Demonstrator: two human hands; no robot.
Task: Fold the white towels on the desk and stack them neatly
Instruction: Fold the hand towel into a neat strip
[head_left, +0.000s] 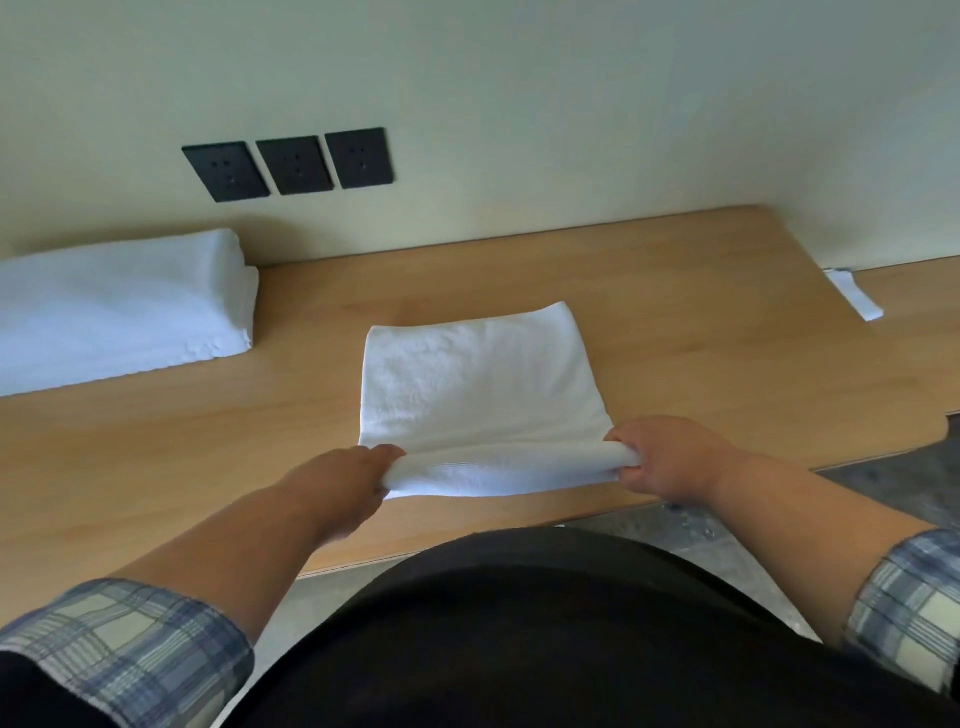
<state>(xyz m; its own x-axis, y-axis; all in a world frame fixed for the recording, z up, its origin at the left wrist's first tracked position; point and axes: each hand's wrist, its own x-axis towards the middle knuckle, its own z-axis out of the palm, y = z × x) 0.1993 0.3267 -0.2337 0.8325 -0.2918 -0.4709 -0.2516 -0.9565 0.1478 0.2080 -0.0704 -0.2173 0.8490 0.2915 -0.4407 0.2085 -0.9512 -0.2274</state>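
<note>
Both hands, left hand and right hand, pinch the near corners of a flat white terry towel on the pale wooden worktop. Its loose length stretches away from them, toward the wall.

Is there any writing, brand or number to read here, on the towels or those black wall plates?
None readable. The black wall plates show only holes; the middle towel and the folded stack are plain white; the small white piece far right shows no legible print.
</note>
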